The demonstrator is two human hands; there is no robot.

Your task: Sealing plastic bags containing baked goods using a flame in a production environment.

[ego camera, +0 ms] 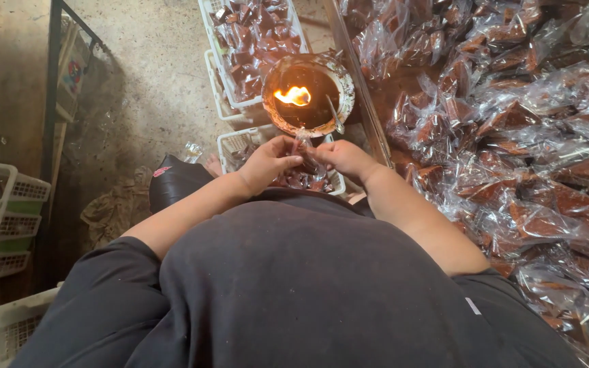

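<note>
I keep left hand [265, 163] and right hand [341, 158] pinching the clear packet [303, 144] taut, its edge just short of the flame [294, 96], fingers back

- Burning bowl [308, 95] stands just beyond both hands, blocking forward reach.
- Heaped clear packets [512, 136] crowd the right.
- White baskets [240, 146] flank the bowl.
- Bare floor [144, 82] lies open leftward.
</note>
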